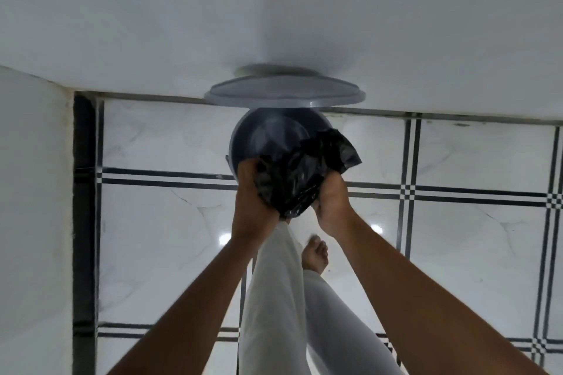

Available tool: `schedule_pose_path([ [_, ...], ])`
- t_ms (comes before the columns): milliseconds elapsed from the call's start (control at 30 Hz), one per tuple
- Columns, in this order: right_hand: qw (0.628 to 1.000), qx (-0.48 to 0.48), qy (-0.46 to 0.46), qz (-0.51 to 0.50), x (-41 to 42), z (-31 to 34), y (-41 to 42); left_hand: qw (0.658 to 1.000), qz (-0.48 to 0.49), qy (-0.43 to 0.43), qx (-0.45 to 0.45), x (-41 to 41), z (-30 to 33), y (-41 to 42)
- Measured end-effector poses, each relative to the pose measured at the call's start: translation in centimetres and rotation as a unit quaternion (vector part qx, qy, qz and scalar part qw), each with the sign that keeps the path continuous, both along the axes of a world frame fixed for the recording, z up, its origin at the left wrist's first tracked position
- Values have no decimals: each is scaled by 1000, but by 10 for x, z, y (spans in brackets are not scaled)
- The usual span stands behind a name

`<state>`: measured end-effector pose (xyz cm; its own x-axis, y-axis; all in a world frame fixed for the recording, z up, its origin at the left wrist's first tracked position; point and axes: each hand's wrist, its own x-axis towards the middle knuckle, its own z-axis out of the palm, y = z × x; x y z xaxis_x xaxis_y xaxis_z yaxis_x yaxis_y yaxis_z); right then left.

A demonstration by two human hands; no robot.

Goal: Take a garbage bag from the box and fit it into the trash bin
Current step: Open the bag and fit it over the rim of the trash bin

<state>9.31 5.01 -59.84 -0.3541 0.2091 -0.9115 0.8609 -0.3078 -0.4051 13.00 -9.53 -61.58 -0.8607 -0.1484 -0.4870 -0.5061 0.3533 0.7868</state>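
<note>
A round grey trash bin (259,137) stands on the floor against the wall, its lid (283,91) swung up and leaning on the wall. A crumpled black garbage bag (301,173) hangs over the bin's near rim, bunched between both hands. My left hand (254,192) grips the bag's left side at the rim. On the bag's right side, my right hand (332,201) holds a fold of it. Part of the bag sticks out to the right beyond the bin. The bin's inside shows dark and bare behind the bag. No box is in view.
White marble floor tiles (170,222) with black stripe borders surround the bin. A white wall (274,9) runs behind it and another wall (33,192) closes the left side. My white trouser legs (283,298) and a bare foot (315,256) are below the hands.
</note>
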Motion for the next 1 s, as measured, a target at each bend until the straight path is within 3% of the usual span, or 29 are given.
schedule_pose_path([
  [167,998,-4,51,38,-43,-84,-9,984,85,-140,-69,-67,-89,5],
  [267,993,-2,44,111,-64,-120,-17,957,63,-250,-135,-91,-124,4],
  [467,975,96,13,201,-71,-160,-22,953,90,-279,-81,-96,-167,-5],
  [567,972,120,26,200,-58,-159,-17,955,74,-285,-41,-88,-147,-6],
  [733,978,93,81,170,-42,-121,3,966,-31,-227,-118,-71,-96,-25],
  [833,978,99,108,150,-39,-101,21,969,-13,-192,-153,-65,-70,-43],
  [1000,968,157,92,171,-43,-86,32,966,110,-233,24,-68,-51,-59],
])
